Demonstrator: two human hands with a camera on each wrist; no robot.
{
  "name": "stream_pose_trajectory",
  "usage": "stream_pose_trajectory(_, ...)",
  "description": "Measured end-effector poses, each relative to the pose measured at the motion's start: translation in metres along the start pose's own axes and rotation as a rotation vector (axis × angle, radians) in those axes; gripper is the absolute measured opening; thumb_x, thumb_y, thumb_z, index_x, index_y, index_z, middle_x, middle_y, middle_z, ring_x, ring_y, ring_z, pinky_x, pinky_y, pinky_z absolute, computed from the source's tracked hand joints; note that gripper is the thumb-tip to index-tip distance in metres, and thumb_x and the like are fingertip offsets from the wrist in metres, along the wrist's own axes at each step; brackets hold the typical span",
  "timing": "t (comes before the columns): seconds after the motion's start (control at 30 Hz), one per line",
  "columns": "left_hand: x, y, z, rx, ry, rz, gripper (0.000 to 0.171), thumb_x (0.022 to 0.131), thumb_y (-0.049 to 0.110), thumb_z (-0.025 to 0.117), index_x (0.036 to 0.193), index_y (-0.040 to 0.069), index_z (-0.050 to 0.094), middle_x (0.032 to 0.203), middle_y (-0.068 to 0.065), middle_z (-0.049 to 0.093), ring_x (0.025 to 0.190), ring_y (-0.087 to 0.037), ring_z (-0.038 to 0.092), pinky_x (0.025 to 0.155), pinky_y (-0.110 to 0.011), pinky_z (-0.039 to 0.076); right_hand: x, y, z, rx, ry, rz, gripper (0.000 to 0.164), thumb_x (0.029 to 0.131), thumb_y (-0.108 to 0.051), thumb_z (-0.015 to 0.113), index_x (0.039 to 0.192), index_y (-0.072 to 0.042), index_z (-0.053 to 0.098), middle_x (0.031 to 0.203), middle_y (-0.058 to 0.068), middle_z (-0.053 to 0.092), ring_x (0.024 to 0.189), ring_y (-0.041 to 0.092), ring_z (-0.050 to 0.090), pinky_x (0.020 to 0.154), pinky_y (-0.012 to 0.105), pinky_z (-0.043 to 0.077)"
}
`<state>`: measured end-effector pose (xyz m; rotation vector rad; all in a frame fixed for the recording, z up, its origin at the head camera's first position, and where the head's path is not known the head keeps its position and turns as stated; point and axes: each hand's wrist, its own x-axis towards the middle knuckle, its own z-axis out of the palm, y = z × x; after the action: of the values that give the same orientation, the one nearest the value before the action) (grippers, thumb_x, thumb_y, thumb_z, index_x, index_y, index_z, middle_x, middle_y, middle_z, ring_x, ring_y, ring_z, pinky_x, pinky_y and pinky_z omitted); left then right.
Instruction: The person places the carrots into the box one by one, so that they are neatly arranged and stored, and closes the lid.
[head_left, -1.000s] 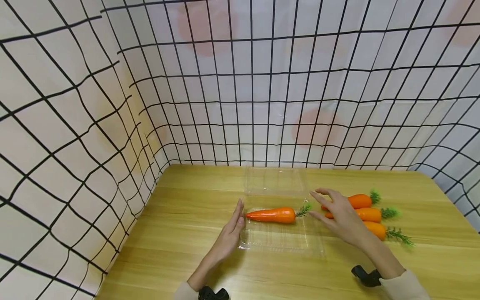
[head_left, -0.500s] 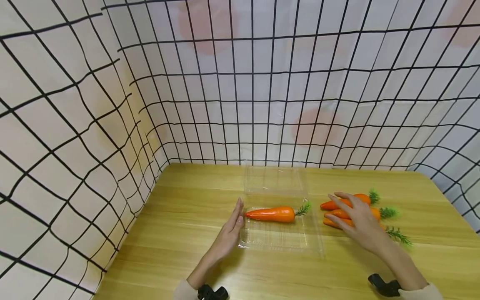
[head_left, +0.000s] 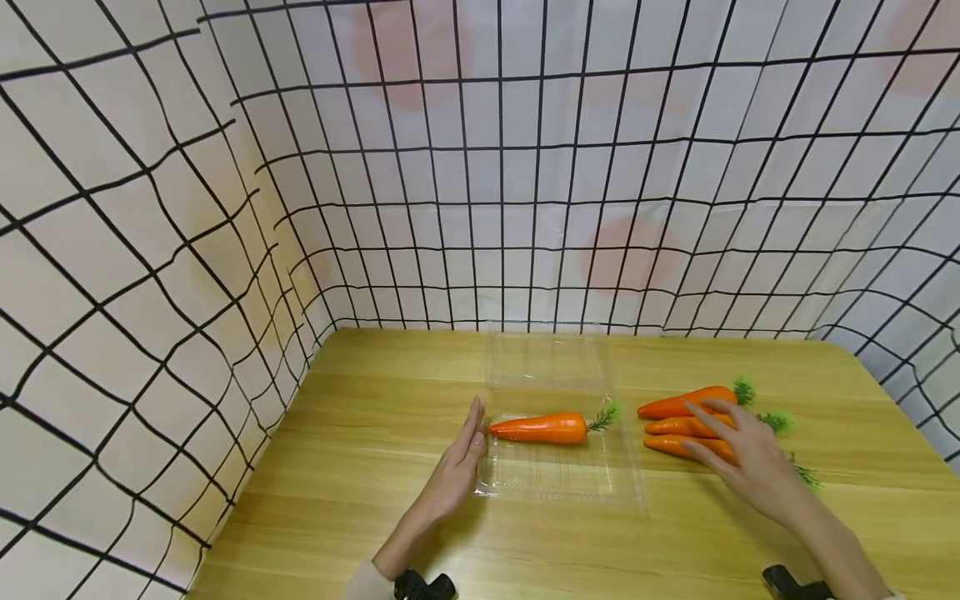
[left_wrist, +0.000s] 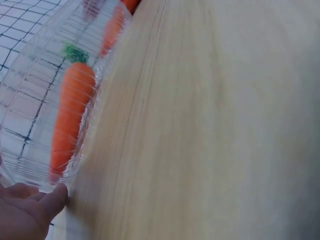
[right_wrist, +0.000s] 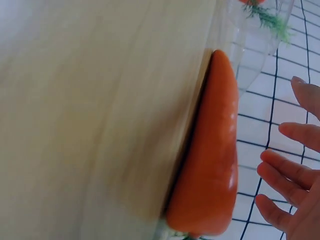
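Observation:
A clear plastic clamshell box (head_left: 555, 481) lies unfolded on the table, its lid (head_left: 546, 360) toward the back. One orange carrot (head_left: 538, 428) with a green top lies inside, tip to the left. My left hand (head_left: 453, 462) rests against the box's left side, fingers straight; the left wrist view has its thumb (left_wrist: 54, 201) at the box's end. To the right of the box lie three more carrots, a back one (head_left: 684, 403), a middle one (head_left: 667, 427) and a front one (head_left: 678, 447). Over them hovers my right hand (head_left: 761, 471), fingers spread, partly hiding them and holding nothing.
Beneath everything is a wooden table (head_left: 360, 417). A white cloth with a black grid (head_left: 517, 183) stands behind it and along both sides. Each wrist wears a black strap mount, such as the left wrist mount (head_left: 423, 586).
My right hand has moved right, from beside the box's right edge to over the three carrots. The left hand, the box and the carrots have stayed put.

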<state>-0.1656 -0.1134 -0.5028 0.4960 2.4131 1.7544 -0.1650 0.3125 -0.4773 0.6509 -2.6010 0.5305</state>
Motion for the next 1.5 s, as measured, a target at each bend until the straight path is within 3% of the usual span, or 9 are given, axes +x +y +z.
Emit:
stream_pose_trajectory(0.2,-0.001,0.001,-0.002,0.014,0.012,0.005,0.059,0.116,0.018,0.027,0.168,0.011,0.001,0.173,-0.018,0.012,0.157,-0.039,0.023,0.127,-0.055,0.023,-0.009,0.008,0.000,-0.014,0.008,0.023,0.045,0.092,-0.018,0.077,0.132,0.001,0.067,0.130,0.022,0.061,0.114,0.043,0.055,0.082,0.063,0.045)
stream_pose_trajectory(0.53,-0.002,0.001,-0.003,-0.001,0.004,0.007,0.059,0.115,0.017,0.029,0.167,0.010,0.001,0.173,-0.020,0.011,0.157,-0.040,0.023,0.126,-0.056,0.026,-0.022,0.013,0.006,-0.017,0.075,0.001,0.043,0.082,-0.011,0.084,0.123,-0.002,0.072,0.121,0.015,0.064,0.106,0.035,0.060,0.084,0.048,0.042)
stream_pose_trajectory(0.6,-0.002,0.001,-0.003,-0.003,0.003,0.006,0.059,0.115,0.016,0.029,0.167,0.010,0.001,0.173,-0.019,0.011,0.158,-0.039,0.023,0.126,-0.056,0.026,-0.023,0.014,0.006,-0.002,0.059,0.031,0.041,0.085,-0.012,0.082,0.124,-0.002,0.072,0.122,0.015,0.063,0.109,0.036,0.058,0.086,0.048,0.042)
stream_pose_trajectory(0.7,-0.002,0.000,-0.003,-0.002,0.008,0.005,0.059,0.115,0.016,0.029,0.167,0.010,0.002,0.173,-0.019,0.012,0.158,-0.039,0.023,0.126,-0.055,0.025,-0.025,0.015,0.004,0.021,0.031,0.082,0.037,0.090,-0.015,0.080,0.125,-0.005,0.072,0.123,0.011,0.062,0.111,0.031,0.054,0.088,0.040,0.041)
stream_pose_trajectory(0.9,-0.002,-0.002,-0.003,-0.006,0.004,0.004,0.059,0.116,0.017,0.028,0.167,0.010,0.001,0.174,-0.017,0.010,0.158,-0.039,0.021,0.127,-0.055,0.024,-0.025,0.018,-0.001,0.034,-0.024,0.099,0.040,0.091,-0.015,0.080,0.130,-0.013,0.074,0.122,0.003,0.063,0.110,0.009,0.050,0.083,0.020,0.040)
stream_pose_trajectory(1.03,-0.002,-0.003,-0.002,-0.010,0.002,0.004,0.059,0.116,0.018,0.028,0.167,0.010,0.001,0.174,-0.018,0.010,0.158,-0.039,0.021,0.127,-0.055,0.024,-0.024,0.021,-0.004,0.051,-0.076,0.127,0.040,0.093,-0.017,0.078,0.132,-0.014,0.072,0.121,0.004,0.064,0.110,-0.002,0.046,0.079,0.018,0.042)
stream_pose_trajectory(1.27,-0.002,-0.001,-0.001,-0.015,0.003,0.004,0.059,0.116,0.017,0.028,0.167,0.010,0.002,0.174,-0.018,0.010,0.158,-0.038,0.021,0.127,-0.054,0.023,-0.022,0.026,-0.005,0.089,-0.101,0.133,0.032,0.094,-0.010,0.075,0.126,-0.005,0.074,0.121,0.007,0.065,0.111,-0.014,0.037,0.079,0.015,0.038)
stream_pose_trajectory(1.5,-0.002,0.000,-0.001,-0.019,0.004,-0.001,0.059,0.116,0.018,0.028,0.167,0.010,0.002,0.174,-0.017,0.010,0.158,-0.038,0.020,0.127,-0.054,0.023,-0.019,0.030,-0.006,0.148,-0.124,0.173,0.024,0.095,-0.011,0.075,0.119,-0.006,0.076,0.118,0.008,0.069,0.110,-0.016,0.041,0.079,0.010,0.039)
